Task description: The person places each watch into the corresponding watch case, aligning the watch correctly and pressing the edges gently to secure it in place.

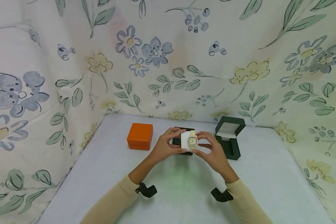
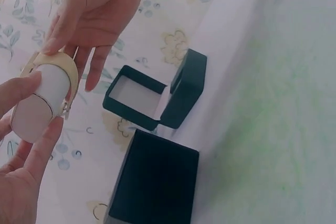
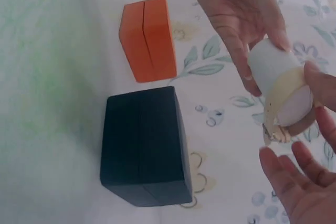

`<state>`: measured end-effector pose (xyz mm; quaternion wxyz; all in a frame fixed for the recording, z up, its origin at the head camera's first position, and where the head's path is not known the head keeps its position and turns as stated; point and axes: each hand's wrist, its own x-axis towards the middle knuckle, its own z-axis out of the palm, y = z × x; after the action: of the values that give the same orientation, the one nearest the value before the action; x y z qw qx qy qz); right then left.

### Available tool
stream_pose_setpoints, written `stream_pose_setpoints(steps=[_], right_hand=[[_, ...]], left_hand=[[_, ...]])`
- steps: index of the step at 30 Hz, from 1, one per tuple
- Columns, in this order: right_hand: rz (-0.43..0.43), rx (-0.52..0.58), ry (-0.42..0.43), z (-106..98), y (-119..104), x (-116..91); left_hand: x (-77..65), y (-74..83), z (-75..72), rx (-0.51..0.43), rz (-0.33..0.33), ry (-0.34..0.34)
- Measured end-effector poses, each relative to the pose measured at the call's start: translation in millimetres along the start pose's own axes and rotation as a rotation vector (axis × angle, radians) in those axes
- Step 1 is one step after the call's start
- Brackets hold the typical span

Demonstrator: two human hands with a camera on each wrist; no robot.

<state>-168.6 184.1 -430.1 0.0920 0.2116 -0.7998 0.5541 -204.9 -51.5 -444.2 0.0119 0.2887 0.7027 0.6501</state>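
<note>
A wristwatch [image 1: 192,141] with a cream strap and a squarish gold-toned case is wrapped around a white watch cushion [image 1: 185,141]. My left hand [image 1: 165,143] holds the left end of the cushion between thumb and fingers, above a dark box [image 1: 177,141]. At the other end, my right hand [image 1: 211,152] pinches the watch with thumb and fingertips at the strap's edge. The dial faces up toward the head view. In the right wrist view the strap's buckle [image 3: 270,132] hangs on the underside of the cushion.
The dark box [image 3: 147,145] is closed. An orange box [image 1: 140,136], also closed, stands on the white table [image 1: 112,174] to the left. On the right a green box [image 1: 231,138] stands with its lid raised, showing a pale lining. Floral fabric [image 1: 184,62] hangs behind.
</note>
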Motion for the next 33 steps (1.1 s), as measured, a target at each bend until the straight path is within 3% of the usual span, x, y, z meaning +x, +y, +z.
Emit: stream_pose_setpoints(steps=[4,11,33], right_hand=[[-0.050,0.045,-0.033,-1.7,0.2,-1.5],[-0.085,0.013,-0.108,-4.5,4.6,-3.3],[-0.105,0.036,-0.111,-9.0,5.4,-5.1]], left_hand=[[-1.9,2.2,0.1,-0.005,0.008,-0.022],[-4.6,3.6,-0.3,0.015,-0.002,-0.038],[-2.1,6.3,-0.8,-0.012,-0.028,-0.093]])
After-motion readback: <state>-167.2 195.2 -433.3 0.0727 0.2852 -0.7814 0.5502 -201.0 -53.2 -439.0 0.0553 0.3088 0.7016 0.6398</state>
